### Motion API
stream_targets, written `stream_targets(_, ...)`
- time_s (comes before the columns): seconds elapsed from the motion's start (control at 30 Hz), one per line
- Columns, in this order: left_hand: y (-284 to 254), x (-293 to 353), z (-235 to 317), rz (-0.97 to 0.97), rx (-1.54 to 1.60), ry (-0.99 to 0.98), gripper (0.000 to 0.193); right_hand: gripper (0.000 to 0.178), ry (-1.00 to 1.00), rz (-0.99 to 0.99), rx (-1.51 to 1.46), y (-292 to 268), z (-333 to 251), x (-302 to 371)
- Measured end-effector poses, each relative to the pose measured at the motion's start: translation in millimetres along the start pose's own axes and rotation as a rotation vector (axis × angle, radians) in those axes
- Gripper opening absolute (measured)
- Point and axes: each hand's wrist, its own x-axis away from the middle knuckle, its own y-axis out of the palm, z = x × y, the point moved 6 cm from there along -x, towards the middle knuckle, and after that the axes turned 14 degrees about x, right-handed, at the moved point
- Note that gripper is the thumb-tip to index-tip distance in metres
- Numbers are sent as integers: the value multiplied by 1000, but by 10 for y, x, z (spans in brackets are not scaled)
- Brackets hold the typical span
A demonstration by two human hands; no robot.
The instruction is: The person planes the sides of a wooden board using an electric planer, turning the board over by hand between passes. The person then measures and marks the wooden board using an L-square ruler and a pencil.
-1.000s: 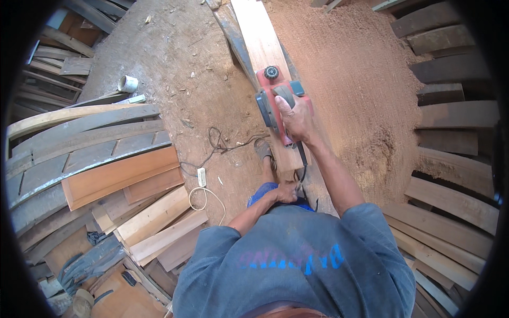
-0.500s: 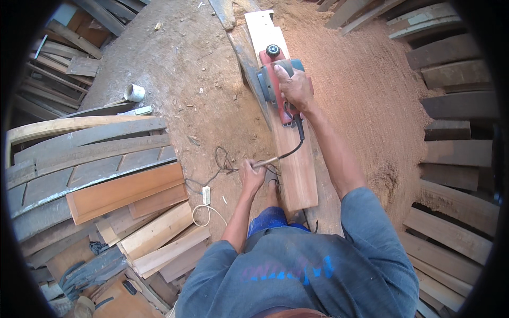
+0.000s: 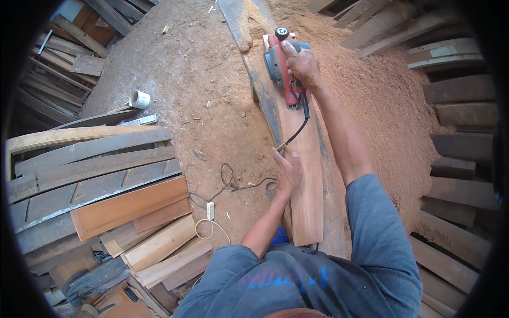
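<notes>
A red and grey electric planer (image 3: pixel 289 74) sits on the far part of a long, pale reddish-brown wooden board (image 3: pixel 302 196). My right hand (image 3: pixel 305 66) is wrapped round its rear handle, the arm stretched forward. From the planer's back a black power cord (image 3: pixel 305 119) curves down to a tan, stiff-looking section (image 3: pixel 281 147). My left hand (image 3: pixel 288 170) grips the cord at that section, over the board's left edge. I cannot tell whether the palm also touches the board. Under the board lies a worn, dark wooden bench (image 3: pixel 331 212).
Reddish shavings (image 3: pixel 371 122) cover the ground at right. Stacked planks (image 3: pixel 458 138) line the right side; more boards and orange-brown panels (image 3: pixel 132 204) are piled at left. A white bucket (image 3: pixel 139 99) stands beyond them. A thin cable (image 3: pixel 233 185) loops across the ground near a white block (image 3: pixel 210 211).
The planer has slid farther along the board under my right hand. My left hand has moved right and forward with the cord, from beside the board to its edge.
</notes>
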Motion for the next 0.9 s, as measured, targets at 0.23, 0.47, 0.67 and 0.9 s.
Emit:
stream_targets(0.23,29,-60,184,-115,-117,-68,92,67,-13,31,-51,81,-247,-972)
stream_targets(0.47,10,-14,279,-98,-105,-104,83,49,-3,26,-248,-111,-196,-899)
stream_targets(0.67,92,-70,147,-112,-71,-16,76,45,5,-12,-306,-649,225,513)
stream_targets(0.9,-145,-77,-129,-7,-32,370,61,51,37,-27,-358,-886,569,2275)
